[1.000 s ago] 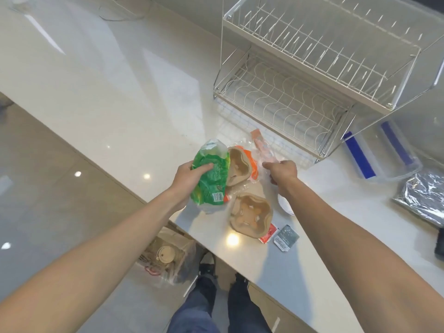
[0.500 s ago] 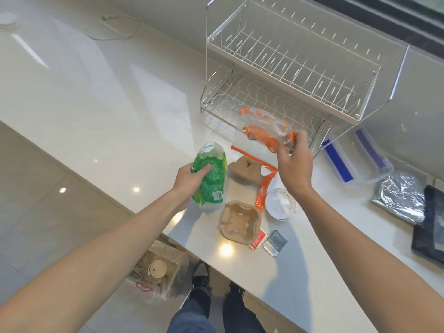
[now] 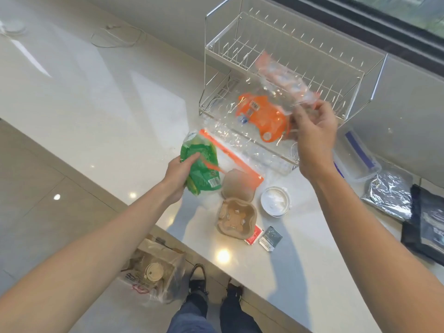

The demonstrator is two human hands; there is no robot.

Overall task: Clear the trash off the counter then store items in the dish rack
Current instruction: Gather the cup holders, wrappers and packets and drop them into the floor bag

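Head view, single entry.

Left hand (image 3: 179, 173): curled around a green wrapper (image 3: 201, 168), held just above the counter (image 3: 96, 97) near its front edge.

Right hand (image 3: 312, 138): raised in front of the dish rack (image 3: 283, 58), fingers pinching the top of a clear plastic bag with orange print (image 3: 262, 116). The bag hung open and slack, its orange-edged lower hem trailing down to the cardboard cup carriers (image 3: 236, 203). The upper part of the bag was blurred.

Remaining on the counter: two cup carriers touching one another, a white plastic lid (image 3: 275, 200) just beside them, a red sachet (image 3: 253, 234) and a grey sachet (image 3: 271, 237) near the front edge. To the right lay a clear container with a blue-clipped lid (image 3: 355, 159), a silver foil bag (image 3: 390, 197) and a dark pouch (image 3: 430, 224). The rack stood empty.

On the floor below the edge: a trash bag (image 3: 153, 272) with a cup lid inside.

Risks, as judged:
- The trailing hem could have dragged a carrier or the white lid along, or off the edge.
- The slack bag could have snagged on the rack's wire prongs, being so close.
- A pinch at one corner was a thin hold on slippery film; the bag could have slipped.
- The sachets sat near the edge and could have been swept to the floor beside the trash bag rather than into it.
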